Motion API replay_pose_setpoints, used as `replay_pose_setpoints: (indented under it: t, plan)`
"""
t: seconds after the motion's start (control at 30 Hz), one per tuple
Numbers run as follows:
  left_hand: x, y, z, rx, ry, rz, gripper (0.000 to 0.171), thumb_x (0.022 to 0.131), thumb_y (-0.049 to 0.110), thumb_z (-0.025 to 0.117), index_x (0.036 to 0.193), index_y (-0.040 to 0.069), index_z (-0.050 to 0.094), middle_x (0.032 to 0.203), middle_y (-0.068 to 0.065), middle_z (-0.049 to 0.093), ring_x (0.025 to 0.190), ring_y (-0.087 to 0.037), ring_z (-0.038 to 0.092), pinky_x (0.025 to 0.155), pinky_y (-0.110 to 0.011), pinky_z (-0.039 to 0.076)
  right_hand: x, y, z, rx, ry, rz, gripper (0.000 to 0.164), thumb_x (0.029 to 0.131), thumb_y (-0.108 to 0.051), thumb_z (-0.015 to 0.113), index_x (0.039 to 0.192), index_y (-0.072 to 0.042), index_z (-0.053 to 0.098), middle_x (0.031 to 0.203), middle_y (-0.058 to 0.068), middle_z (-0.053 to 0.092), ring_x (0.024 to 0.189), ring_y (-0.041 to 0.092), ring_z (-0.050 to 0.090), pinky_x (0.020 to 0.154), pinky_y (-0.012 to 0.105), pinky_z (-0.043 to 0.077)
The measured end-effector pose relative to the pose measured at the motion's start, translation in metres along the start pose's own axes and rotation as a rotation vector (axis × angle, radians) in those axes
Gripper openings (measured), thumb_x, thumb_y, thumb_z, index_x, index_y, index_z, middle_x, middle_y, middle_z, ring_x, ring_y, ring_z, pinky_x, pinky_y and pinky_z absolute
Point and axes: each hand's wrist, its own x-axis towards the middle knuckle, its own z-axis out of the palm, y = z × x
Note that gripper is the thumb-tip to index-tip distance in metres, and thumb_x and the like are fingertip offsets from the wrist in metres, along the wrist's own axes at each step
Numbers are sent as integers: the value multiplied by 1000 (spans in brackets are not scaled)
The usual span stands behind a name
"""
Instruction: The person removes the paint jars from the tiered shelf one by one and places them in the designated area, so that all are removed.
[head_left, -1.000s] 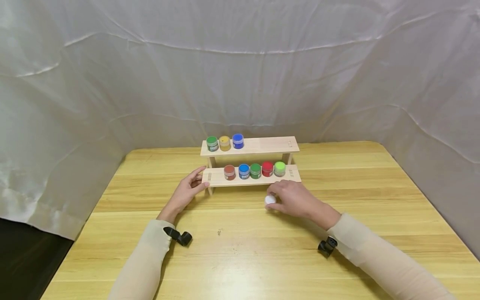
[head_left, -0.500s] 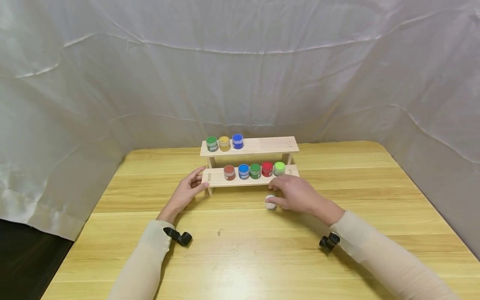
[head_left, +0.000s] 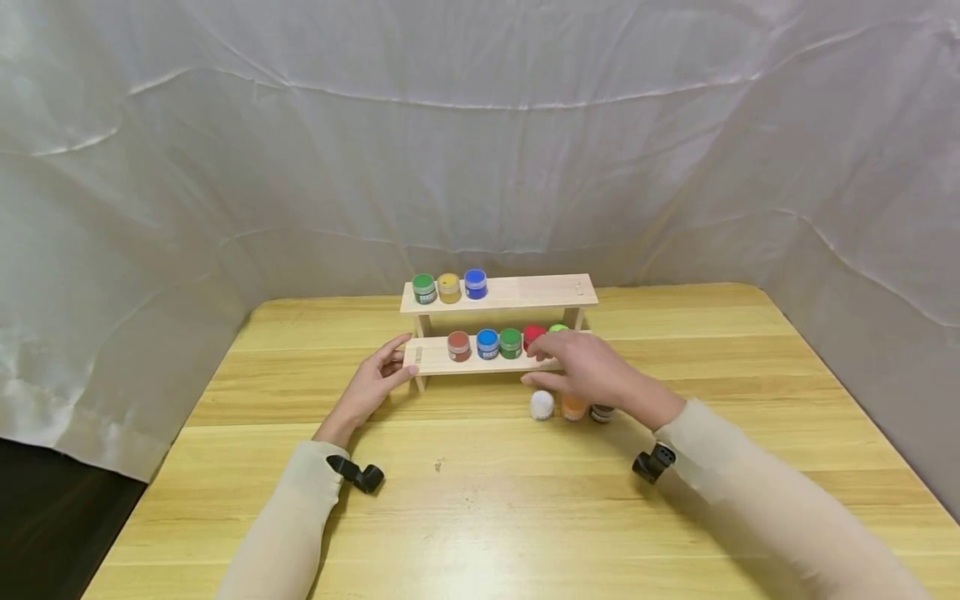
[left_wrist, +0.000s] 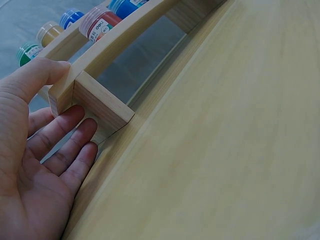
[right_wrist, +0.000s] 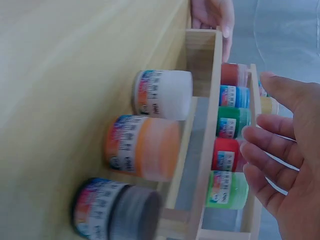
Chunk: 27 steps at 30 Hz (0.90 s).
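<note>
A two-tier wooden rack (head_left: 517, 292) stands on the table. My left hand (head_left: 371, 385) holds the left end of its lower board, thumb on top and fingers below, beside the leg (left_wrist: 102, 102). On the lower board are brown-red (head_left: 459, 346), blue (head_left: 487, 343), green (head_left: 511, 342), red (right_wrist: 227, 155) and light green (right_wrist: 227, 190) paint jars. My right hand (head_left: 588, 371) hovers over the board's front by the red jar, fingers loosely bent, holding nothing. Below it on the table stand a white jar (head_left: 542, 406), an orange jar (right_wrist: 142, 147) and a dark jar (right_wrist: 117, 210).
On the upper tier's left half sit green (head_left: 424, 288), yellow (head_left: 449, 287) and dark blue (head_left: 476, 284) jars. A pale cloth backdrop (head_left: 480, 167) surrounds the wooden table (head_left: 480, 500).
My right hand has let go of the white jar and risen toward the lower board. The orange and dark jars now show beneath it. My left hand has stayed in place.
</note>
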Motion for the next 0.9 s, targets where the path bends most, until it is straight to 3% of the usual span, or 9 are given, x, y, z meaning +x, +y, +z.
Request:
replay_pose_setpoints:
  t: [0.17, 0.37, 0.7, 0.9]
  plan:
    - [0, -2, 0, -2, -2, -4, 64, 95, 6, 64, 149, -3, 33, 125, -31, 56, 107, -33, 58, 85, -20, 47, 13, -3, -7, 38, 3, 0, 39, 92, -44, 66, 110, -10, 68, 100, 2, 69, 91, 19, 64, 77, 37, 52]
    - [1, -2, 0, -6, 1, -8, 63, 95, 6, 64, 150, -3, 33, 125, -31, 56, 108, -35, 57, 85, -20, 47, 28, -8, -15, -18, 19, -10, 35, 91, -41, 69, 107, -10, 67, 88, 2, 65, 75, 15, 53, 65, 33, 45]
    - [1, -2, 0, 0, 2, -6, 63, 95, 6, 64, 149, -3, 34, 125, -30, 56, 106, -29, 58, 86, -20, 47, 51, -10, -26, -41, -11, 40, 44, 91, -42, 68, 119, -8, 65, 105, 6, 68, 94, 22, 61, 88, 40, 49]
    - [1, -4, -1, -5, -1, -5, 64, 95, 7, 64, 150, -2, 34, 125, -30, 56, 108, -32, 58, 86, -20, 47, 65, -14, -32, -30, -12, 94, 44, 93, -42, 66, 122, -9, 63, 106, 6, 66, 97, 23, 61, 85, 42, 49]
